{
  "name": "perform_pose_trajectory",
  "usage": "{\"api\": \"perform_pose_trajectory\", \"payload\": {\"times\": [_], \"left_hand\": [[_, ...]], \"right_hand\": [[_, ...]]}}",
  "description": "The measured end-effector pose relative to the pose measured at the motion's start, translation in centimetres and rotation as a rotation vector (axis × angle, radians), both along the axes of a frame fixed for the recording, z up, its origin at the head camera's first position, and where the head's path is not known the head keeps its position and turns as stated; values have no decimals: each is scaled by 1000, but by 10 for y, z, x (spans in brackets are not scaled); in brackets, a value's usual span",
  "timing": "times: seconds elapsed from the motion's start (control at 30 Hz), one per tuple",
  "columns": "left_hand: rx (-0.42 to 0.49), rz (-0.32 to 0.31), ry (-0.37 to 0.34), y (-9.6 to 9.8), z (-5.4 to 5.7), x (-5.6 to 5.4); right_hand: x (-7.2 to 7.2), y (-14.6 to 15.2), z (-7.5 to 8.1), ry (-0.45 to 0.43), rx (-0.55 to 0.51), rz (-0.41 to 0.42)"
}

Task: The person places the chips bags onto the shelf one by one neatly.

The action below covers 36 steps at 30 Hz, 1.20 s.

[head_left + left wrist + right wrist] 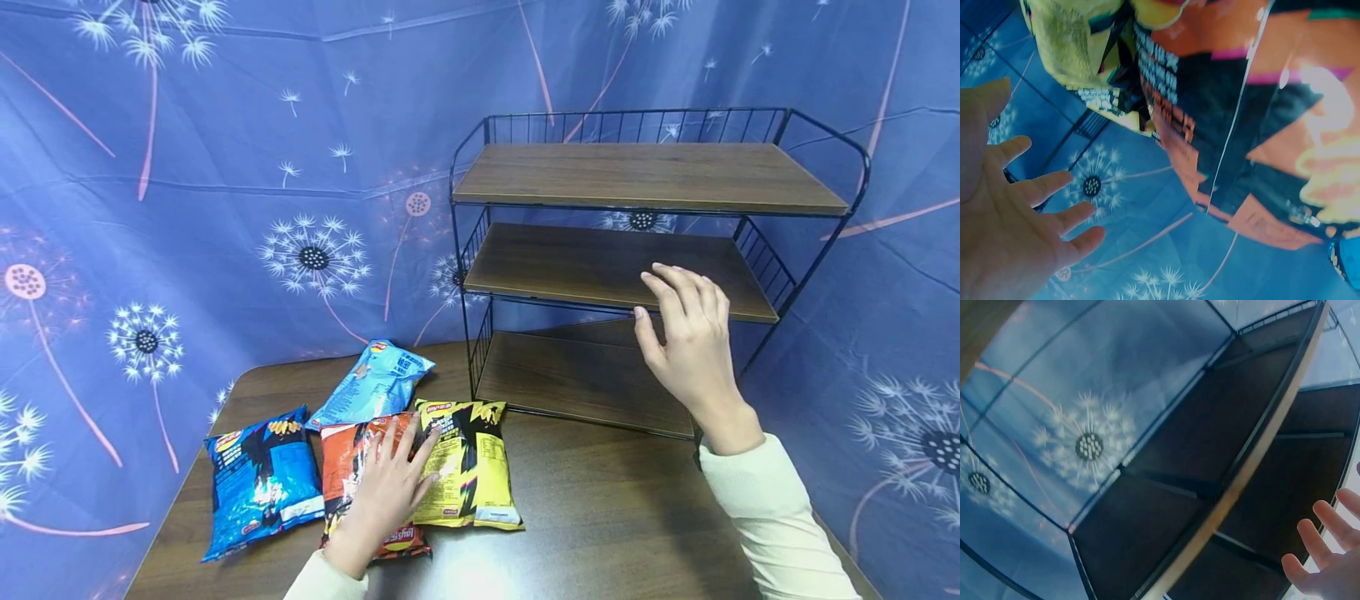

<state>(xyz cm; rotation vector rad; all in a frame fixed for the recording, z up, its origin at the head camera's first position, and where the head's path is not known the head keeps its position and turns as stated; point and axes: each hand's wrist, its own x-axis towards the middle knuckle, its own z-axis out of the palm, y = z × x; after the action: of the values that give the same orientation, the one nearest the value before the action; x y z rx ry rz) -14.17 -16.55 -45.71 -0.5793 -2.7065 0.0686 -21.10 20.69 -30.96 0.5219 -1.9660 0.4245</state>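
Note:
My left hand hovers over an orange and black chip bag, its fingers spread and its tips near a yellow chip bag. In the left wrist view the orange bag appears beside the hand, with a gap between them. My right hand is raised in front of a three-tier shelf, fingers loosely bent and holding nothing. The right wrist view shows this hand beside the dark undersides of the shelf boards.
A dark blue chip bag lies left of the orange one, and a light blue bag lies behind it. All rest on a brown wooden table. A blue dandelion-print cloth hangs behind. Black wire rails edge the shelf.

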Motion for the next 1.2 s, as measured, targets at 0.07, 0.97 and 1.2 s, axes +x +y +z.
{"api": "perform_pose_trajectory", "payload": {"times": [0.07,0.97,1.2], "left_hand": [[-7,-23,13,1,-4,0],[-117,-172,51,25,-43,11],[-147,-174,27,26,-49,14]], "right_hand": [[-1,4,7,11,-6,-12],[-19,51,91,186,-237,-156],[-29,70,94,161,-213,-216]]}}
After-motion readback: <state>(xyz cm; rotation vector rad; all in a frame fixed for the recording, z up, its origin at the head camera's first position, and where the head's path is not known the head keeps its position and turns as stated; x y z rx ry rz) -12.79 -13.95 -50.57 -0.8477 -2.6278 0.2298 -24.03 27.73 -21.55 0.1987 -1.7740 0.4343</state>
